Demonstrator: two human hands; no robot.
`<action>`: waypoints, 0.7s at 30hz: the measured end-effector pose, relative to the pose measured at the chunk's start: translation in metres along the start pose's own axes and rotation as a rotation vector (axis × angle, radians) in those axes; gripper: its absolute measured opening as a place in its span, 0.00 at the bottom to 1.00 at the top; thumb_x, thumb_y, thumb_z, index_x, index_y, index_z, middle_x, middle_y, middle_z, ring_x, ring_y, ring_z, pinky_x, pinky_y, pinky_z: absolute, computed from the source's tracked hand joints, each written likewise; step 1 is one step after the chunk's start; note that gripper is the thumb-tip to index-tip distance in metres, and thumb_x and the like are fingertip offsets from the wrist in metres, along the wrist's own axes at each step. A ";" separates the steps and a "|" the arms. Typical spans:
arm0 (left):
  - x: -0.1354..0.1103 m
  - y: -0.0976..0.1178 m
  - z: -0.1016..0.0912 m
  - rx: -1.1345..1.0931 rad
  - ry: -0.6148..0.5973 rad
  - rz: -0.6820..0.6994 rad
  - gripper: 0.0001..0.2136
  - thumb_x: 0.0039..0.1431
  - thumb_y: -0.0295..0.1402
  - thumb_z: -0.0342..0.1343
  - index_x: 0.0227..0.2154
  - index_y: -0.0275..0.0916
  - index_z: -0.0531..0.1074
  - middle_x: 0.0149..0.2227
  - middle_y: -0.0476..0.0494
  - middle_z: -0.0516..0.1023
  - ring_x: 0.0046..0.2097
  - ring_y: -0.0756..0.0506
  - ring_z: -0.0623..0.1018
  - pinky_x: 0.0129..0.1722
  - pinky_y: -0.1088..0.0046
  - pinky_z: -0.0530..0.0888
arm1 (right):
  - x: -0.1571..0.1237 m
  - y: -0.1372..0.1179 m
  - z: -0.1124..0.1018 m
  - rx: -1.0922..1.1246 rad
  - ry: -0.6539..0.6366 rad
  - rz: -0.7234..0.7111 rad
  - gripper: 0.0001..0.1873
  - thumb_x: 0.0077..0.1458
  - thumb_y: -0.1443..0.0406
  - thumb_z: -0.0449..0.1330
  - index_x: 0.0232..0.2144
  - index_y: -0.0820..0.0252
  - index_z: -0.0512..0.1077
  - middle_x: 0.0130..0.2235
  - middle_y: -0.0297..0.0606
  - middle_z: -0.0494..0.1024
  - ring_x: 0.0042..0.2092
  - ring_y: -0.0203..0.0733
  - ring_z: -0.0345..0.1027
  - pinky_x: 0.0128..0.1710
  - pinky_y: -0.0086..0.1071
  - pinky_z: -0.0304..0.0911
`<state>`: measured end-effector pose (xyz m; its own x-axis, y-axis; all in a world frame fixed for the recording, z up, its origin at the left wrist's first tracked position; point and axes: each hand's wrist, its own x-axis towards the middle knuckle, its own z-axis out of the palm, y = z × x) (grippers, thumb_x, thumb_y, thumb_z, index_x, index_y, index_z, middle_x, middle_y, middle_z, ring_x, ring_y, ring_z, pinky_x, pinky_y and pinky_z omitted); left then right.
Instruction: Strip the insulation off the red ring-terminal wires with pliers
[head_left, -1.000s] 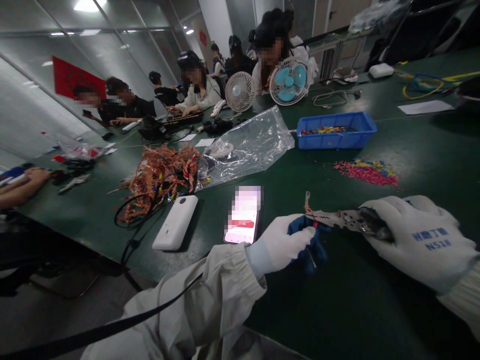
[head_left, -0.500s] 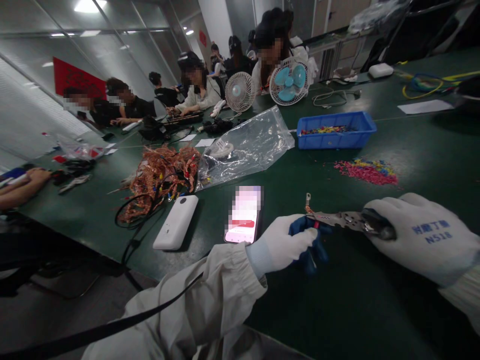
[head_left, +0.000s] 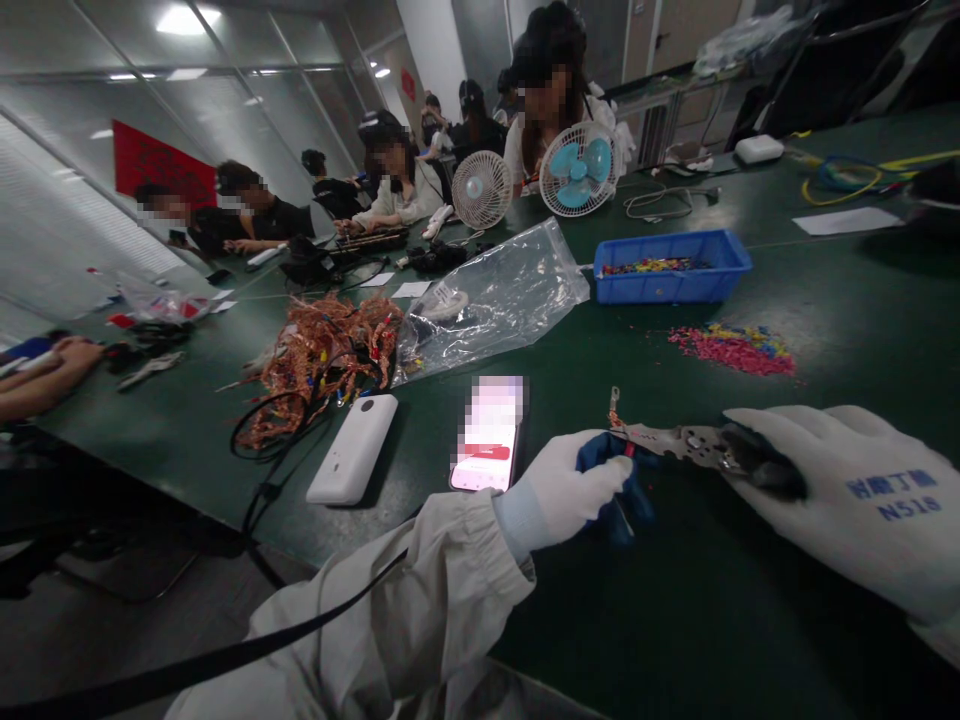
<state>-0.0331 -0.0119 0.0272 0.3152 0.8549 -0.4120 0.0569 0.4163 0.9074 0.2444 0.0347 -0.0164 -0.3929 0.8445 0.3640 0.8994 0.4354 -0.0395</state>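
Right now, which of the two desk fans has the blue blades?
The right-hand fan, nearer the blue bin; the left fan has pale blades with only a blue hub.

Single head-worn view, looking forward and down across green tabletop [head_left: 825, 300]. Close on own gloved left hand [head_left: 570, 490] and right hand [head_left: 847, 510] at lower frame; co-workers far along tabletop, upper left.

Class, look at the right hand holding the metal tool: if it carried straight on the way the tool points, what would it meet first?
The right hand points its crimping tool leftward; first comes the wire terminal at its tip, pinched by the left hand. Depth is hard to judge.
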 end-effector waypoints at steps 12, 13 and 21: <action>0.004 -0.007 -0.001 -0.004 -0.015 0.041 0.13 0.70 0.33 0.58 0.53 0.32 0.75 0.32 0.45 0.79 0.30 0.47 0.80 0.34 0.69 0.77 | -0.005 -0.005 -0.002 -0.041 -0.062 0.063 0.35 0.61 0.44 0.45 0.58 0.53 0.74 0.56 0.50 0.81 0.54 0.67 0.73 0.39 0.60 0.77; 0.004 -0.006 -0.001 -0.007 -0.021 0.041 0.13 0.70 0.33 0.57 0.53 0.32 0.74 0.32 0.45 0.79 0.30 0.48 0.80 0.33 0.69 0.77 | -0.005 -0.005 -0.001 -0.043 -0.062 0.057 0.35 0.61 0.44 0.44 0.59 0.54 0.74 0.57 0.51 0.80 0.54 0.67 0.73 0.39 0.60 0.77; 0.004 -0.006 -0.002 0.028 0.010 0.042 0.12 0.71 0.33 0.58 0.52 0.32 0.76 0.34 0.45 0.78 0.32 0.48 0.80 0.36 0.70 0.77 | -0.004 0.001 0.008 -0.039 0.000 -0.028 0.34 0.61 0.47 0.47 0.61 0.55 0.72 0.55 0.48 0.81 0.53 0.64 0.73 0.38 0.56 0.77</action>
<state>-0.0346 -0.0105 0.0203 0.3082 0.8746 -0.3742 0.0702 0.3713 0.9258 0.2454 0.0340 -0.0251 -0.4183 0.8321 0.3642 0.8946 0.4467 0.0070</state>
